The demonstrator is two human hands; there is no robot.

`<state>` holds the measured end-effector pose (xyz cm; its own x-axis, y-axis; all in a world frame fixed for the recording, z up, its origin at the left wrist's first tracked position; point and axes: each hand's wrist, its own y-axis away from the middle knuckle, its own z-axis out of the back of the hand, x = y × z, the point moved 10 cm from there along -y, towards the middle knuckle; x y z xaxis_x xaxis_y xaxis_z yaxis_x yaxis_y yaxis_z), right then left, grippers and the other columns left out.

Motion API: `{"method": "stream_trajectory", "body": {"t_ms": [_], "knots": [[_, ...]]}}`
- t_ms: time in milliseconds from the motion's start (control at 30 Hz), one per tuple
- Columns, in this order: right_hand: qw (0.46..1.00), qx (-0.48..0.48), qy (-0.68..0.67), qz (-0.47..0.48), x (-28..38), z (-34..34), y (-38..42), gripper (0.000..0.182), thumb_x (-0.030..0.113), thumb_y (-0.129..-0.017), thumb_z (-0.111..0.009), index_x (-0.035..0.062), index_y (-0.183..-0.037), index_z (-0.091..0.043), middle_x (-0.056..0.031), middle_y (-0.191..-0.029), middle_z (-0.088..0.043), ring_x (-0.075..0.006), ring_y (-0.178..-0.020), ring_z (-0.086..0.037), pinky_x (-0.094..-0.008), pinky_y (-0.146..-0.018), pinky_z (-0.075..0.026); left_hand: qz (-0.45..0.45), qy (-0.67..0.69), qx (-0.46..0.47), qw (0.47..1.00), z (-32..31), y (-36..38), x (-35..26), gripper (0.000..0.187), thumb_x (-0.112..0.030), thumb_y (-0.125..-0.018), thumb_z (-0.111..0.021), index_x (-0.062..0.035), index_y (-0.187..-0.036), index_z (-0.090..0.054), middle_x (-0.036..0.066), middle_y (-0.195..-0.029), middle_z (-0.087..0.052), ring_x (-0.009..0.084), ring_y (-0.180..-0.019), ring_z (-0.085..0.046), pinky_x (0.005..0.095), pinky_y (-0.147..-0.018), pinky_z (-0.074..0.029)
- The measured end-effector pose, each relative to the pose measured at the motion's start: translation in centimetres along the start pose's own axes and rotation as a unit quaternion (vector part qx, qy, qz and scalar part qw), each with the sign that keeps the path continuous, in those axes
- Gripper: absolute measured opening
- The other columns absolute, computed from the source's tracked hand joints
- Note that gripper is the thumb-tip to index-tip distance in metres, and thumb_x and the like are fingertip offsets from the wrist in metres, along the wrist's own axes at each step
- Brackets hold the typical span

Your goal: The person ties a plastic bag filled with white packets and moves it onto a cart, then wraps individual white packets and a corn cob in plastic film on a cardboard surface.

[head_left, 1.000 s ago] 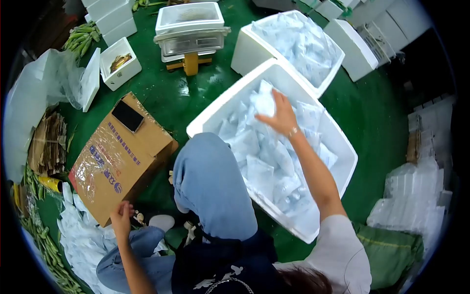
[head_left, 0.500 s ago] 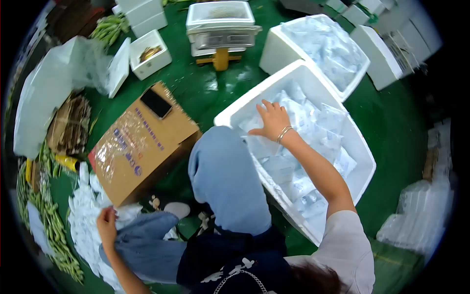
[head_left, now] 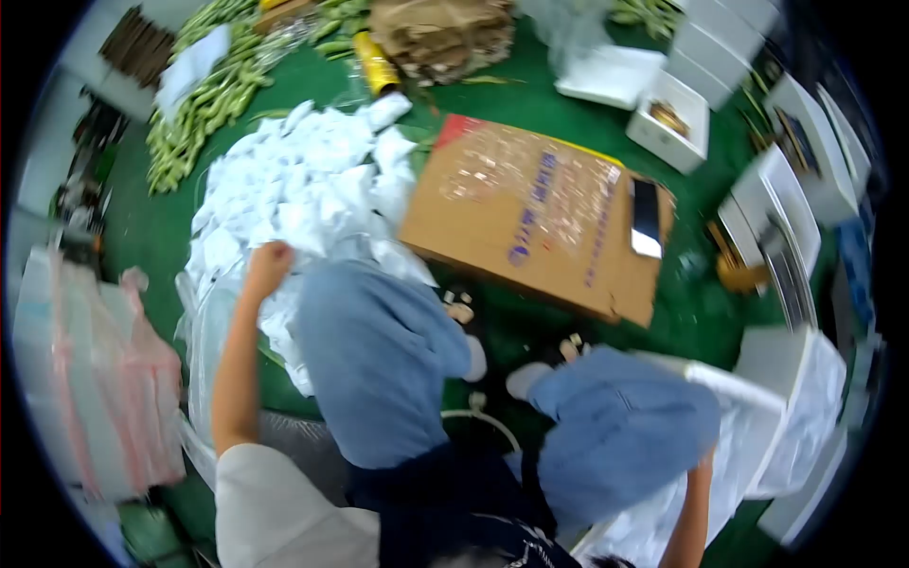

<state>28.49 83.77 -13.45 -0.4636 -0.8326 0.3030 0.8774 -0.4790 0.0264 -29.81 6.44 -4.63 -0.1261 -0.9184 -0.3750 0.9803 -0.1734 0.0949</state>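
My left hand (head_left: 272,266) is curled at the near edge of a heap of white plastic packets (head_left: 294,180). Its fingertips are turned away, so what they hold, if anything, is hidden. Beside my right knee, my right hand (head_left: 703,461) is low over the white foam box (head_left: 757,390), with its fingers mostly out of sight behind the knee. Pale packets (head_left: 653,516) lie inside this box. A taped cardboard box (head_left: 530,204) stands in front of my knees, with a phone (head_left: 646,218) lying on it.
Green corn cobs (head_left: 204,114) are spread at the far left. A yellow roll (head_left: 376,64) and flattened brown cardboard (head_left: 440,38) lie beyond the packets. A small foam box (head_left: 670,123) and a scale (head_left: 772,246) stand at right, a plastic-wrapped bundle (head_left: 99,379) at left.
The view has swung left, towards the packet heap. My left hand has moved from beside my knee onto the heap. My right hand has drawn back from over the packets to beside my right knee.
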Motion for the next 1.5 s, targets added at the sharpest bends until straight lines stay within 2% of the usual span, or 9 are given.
{"method": "stream_trajectory", "body": {"t_ms": [233, 400, 467, 667, 933, 1133, 1300, 1433, 1500], "knots": [[0.977, 0.190, -0.017, -0.099, 2.9, 5.5, -4.0, 0.038, 0.032, -0.086, -0.057, -0.0002, -0.106, -0.063, -0.0210, -0.120, -0.054, -0.0342, -0.111, -0.052, -0.0480, -0.081, -0.047, 0.001, -0.163, -0.253, 0.954, 0.7, -5.3, -10.1, 0.075, -0.038, -0.072, -0.074, 0.0028, -0.128, -0.043, 0.026, -0.121, -0.049, 0.0389, -0.105, -0.054, 0.0422, -0.093, -0.040], [0.938, 0.055, -0.031, -0.341, 10.1, 19.0, -8.5, 0.038, 0.037, -0.088, -0.063, 0.0059, -0.110, -0.066, -0.0246, -0.112, -0.062, -0.0256, -0.107, -0.058, -0.0399, -0.092, -0.044, 0.234, -0.122, -0.009, 0.965, -1.4, -9.0, 1.7, 0.121, -0.063, -0.056, -0.077, 0.0138, -0.134, -0.025, 0.038, -0.126, -0.042, 0.0446, -0.112, -0.050, 0.0430, -0.099, -0.037], [0.973, -0.047, -0.109, -0.199, 6.4, 20.5, -10.1, 0.020, 0.017, -0.093, -0.053, -0.0008, -0.096, -0.063, -0.0031, -0.080, -0.061, -0.0099, -0.066, -0.053, -0.0235, -0.060, -0.044, 0.228, -0.039, 0.061, 0.971, -4.7, -9.4, 4.6, 0.133, -0.069, -0.049, -0.077, 0.0149, -0.136, -0.022, 0.039, -0.129, -0.040, 0.0475, -0.119, -0.045, 0.0442, -0.102, -0.036], [0.972, -0.027, -0.229, -0.038, 31.5, 18.3, -16.9, 0.016, 0.006, -0.088, -0.059, 0.0006, -0.104, -0.062, -0.0058, -0.091, -0.063, -0.0130, -0.085, -0.060, -0.0255, -0.077, -0.047, 0.255, 0.113, -0.108, 0.954, -2.6, -9.8, 11.1, 0.121, -0.045, -0.052, -0.083, 0.0157, -0.137, -0.020, 0.033, -0.131, -0.043, 0.0388, -0.122, -0.046, 0.0398, -0.102, -0.039], [0.858, 0.159, -0.432, 0.227, 54.5, 6.1, -22.7, 0.080, 0.029, -0.074, -0.079, -0.0015, -0.134, -0.038, -0.0180, -0.130, -0.050, -0.0272, -0.119, -0.050, -0.0345, -0.099, -0.041, -0.173, 0.497, 0.134, 0.839, 3.9, -3.8, -30.3, 0.080, -0.020, -0.073, -0.076, -0.0042, -0.136, -0.030, 0.015, -0.120, -0.050, 0.0235, -0.108, -0.055, 0.0371, -0.086, -0.052], [0.634, 0.202, -0.743, 0.071, 51.4, 0.6, -28.6, 0.080, 0.010, -0.070, -0.075, 0.0039, -0.138, -0.033, -0.0089, -0.131, -0.047, -0.0205, -0.118, -0.050, -0.0354, -0.099, -0.042, -0.314, 0.426, 0.157, 0.834, -6.6, -6.2, -41.8, 0.079, -0.035, -0.084, -0.067, 0.0021, -0.141, -0.027, 0.024, -0.132, -0.044, 0.0317, -0.123, -0.045, 0.0394, -0.101, -0.039], [0.945, -0.069, -0.310, 0.074, 46.1, -1.0, -36.7, 0.082, 0.011, -0.063, -0.075, 0.0039, -0.135, -0.037, -0.0177, -0.121, -0.049, -0.0324, -0.114, -0.048, -0.0412, -0.096, -0.040, -0.164, -0.115, -0.001, 0.980, -14.7, -12.7, -32.0, 0.044, -0.034, -0.088, -0.058, 0.0037, -0.111, -0.055, 0.026, -0.110, -0.058, 0.0354, -0.095, -0.060, 0.0450, -0.078, -0.050], [0.989, -0.117, 0.018, 0.085, 46.9, -4.6, -41.1, 0.079, 0.014, -0.062, -0.072, 0.0017, -0.133, -0.040, -0.0241, -0.113, -0.048, -0.0378, -0.107, -0.045, -0.0442, -0.095, -0.036, -0.142, -0.165, 0.167, 0.962, -18.5, -11.7, -29.2, 0.035, -0.031, -0.088, -0.058, 0.0038, -0.085, -0.061, 0.018, -0.079, -0.063, 0.0307, -0.066, -0.062, 0.0411, -0.064, -0.052], [0.972, -0.168, 0.107, 0.125, 47.9, -6.7, -40.7, 0.077, 0.014, -0.063, -0.072, -0.0009, -0.131, -0.040, -0.0245, -0.113, -0.048, -0.0378, -0.108, -0.045, -0.0441, -0.095, -0.036, -0.023, 0.250, 0.268, 0.930, -20.7, -12.5, -27.7, 0.034, -0.025, -0.089, -0.056, 0.0040, -0.071, -0.060, 0.012, -0.063, -0.062, 0.0270, -0.053, -0.061, 0.0364, -0.057, -0.052]]}}
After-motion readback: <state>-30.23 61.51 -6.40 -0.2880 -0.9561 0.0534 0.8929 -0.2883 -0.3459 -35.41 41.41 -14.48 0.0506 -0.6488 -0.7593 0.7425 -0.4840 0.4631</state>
